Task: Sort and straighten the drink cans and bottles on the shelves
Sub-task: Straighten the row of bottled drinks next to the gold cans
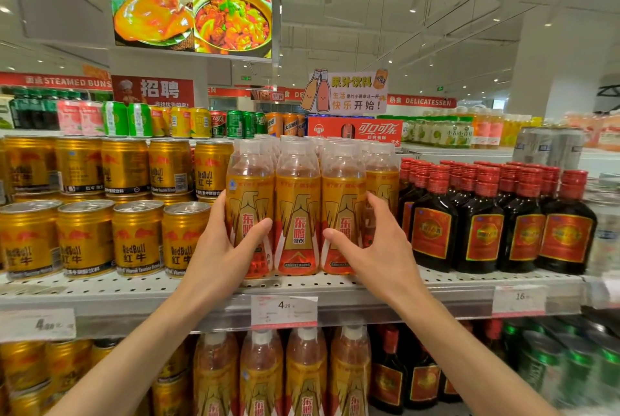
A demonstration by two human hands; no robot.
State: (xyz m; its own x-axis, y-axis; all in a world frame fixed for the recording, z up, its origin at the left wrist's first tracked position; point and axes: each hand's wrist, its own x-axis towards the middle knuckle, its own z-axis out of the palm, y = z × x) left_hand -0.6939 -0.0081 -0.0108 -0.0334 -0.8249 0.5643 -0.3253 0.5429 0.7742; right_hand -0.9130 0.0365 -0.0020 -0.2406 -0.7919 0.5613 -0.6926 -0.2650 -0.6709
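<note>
The left hand (223, 249) curls round the leftmost front bottle (250, 211) of the orange energy-drink row: the thumb lies across the label toward the middle bottle (298, 214), and the other fingers wrap out of sight round the bottle's left side. The right hand (372, 244) mirrors it on the third front bottle (342, 211), thumb pointing left over the label, fingers bent round the right flank between that bottle and a fourth one behind. Both hands grasp; neither is relaxed. Both forearms rise from the lower corners and converge on the row, wrists just above the shelf edge (134, 298).

The middle bottle stands untouched between the two thumbs, upright, its label facing out with the characters 东鹏特饮 on a red and gold peak. All the front bottles have clear caps, and more stand in ranks behind them.

Left of the middle bottle, gold cans (137, 238) reading "RedBull 红牛" stand in two stacked tiers. Right of it are dark bottles (479, 224) with red caps and red labels, too blurred to read. Directly below it a price tag (284, 310) shows 4.20; farther right another tag (519, 298) shows 16. Above and behind it, a red Coca-Cola carton (355, 130) reads 可口可乐, beneath a card (349, 92) reading 果汁饮料. Far signs read "STEAMED BUNS" and "DELICATESSEN".
</note>
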